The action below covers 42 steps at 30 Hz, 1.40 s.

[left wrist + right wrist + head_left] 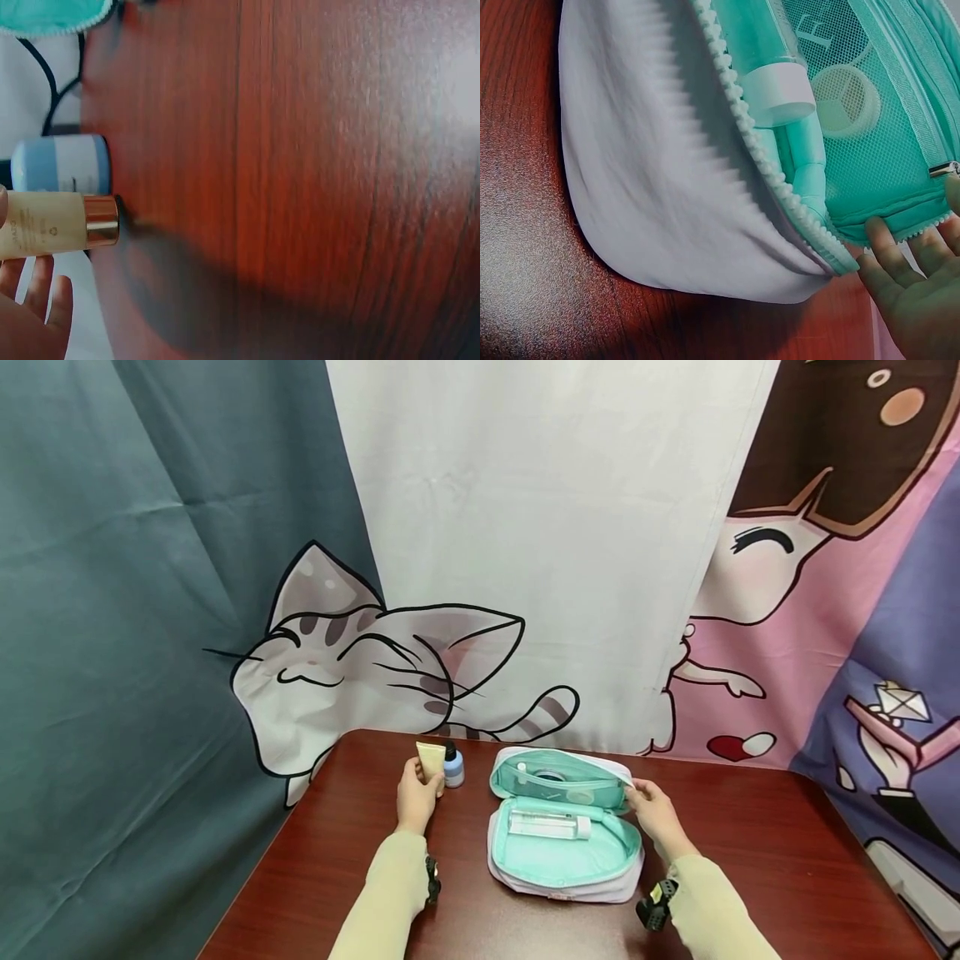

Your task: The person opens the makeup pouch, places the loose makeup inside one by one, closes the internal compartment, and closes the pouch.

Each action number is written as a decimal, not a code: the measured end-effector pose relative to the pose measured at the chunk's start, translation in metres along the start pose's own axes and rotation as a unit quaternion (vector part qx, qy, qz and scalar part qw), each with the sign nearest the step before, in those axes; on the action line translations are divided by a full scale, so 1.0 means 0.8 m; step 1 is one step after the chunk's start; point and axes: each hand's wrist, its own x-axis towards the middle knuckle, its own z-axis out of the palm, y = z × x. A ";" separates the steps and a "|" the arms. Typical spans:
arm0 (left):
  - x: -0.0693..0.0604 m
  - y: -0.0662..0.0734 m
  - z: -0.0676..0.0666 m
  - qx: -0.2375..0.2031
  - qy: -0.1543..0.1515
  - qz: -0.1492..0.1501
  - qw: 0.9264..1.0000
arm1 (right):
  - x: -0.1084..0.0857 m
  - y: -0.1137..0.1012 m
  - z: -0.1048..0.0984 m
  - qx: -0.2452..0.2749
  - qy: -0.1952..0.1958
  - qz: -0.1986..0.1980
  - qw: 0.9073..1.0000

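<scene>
In the head view my left hand (417, 800) grips a pale yellow squeeze tube (431, 758). Its gold cap (102, 221) points down at the tabletop in the left wrist view. Right beside the tube stands a small blue bottle (453, 771) with a black top. A white toiletry bag (555, 892) with a mint lining lies unzipped, its lid raised at the back. Inside the base lies a clear bottle (542, 825) with a white cap. My right hand (656, 814) holds the lid's right edge between fingers and thumb, near the zipper pull (943, 169).
Behind the lid's mesh pocket (900, 127) sit a round white container (846, 101) and other small items, partly veiled. The reddish-brown wooden table (480, 935) ends at a printed fabric backdrop (570, 527), close behind the bag and the blue bottle.
</scene>
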 end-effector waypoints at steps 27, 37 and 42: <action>-0.035 0.057 0.034 -0.109 -0.189 0.117 0.969 | 0.001 -0.003 -0.003 -0.006 0.004 -0.010 1.000; -0.054 0.080 0.050 -0.090 -0.265 0.161 0.947 | -0.001 -0.005 -0.001 -0.007 0.006 -0.006 1.000; -0.063 0.088 0.060 -0.053 -0.314 0.162 0.934 | -0.002 -0.002 0.000 -0.006 0.004 -0.006 1.000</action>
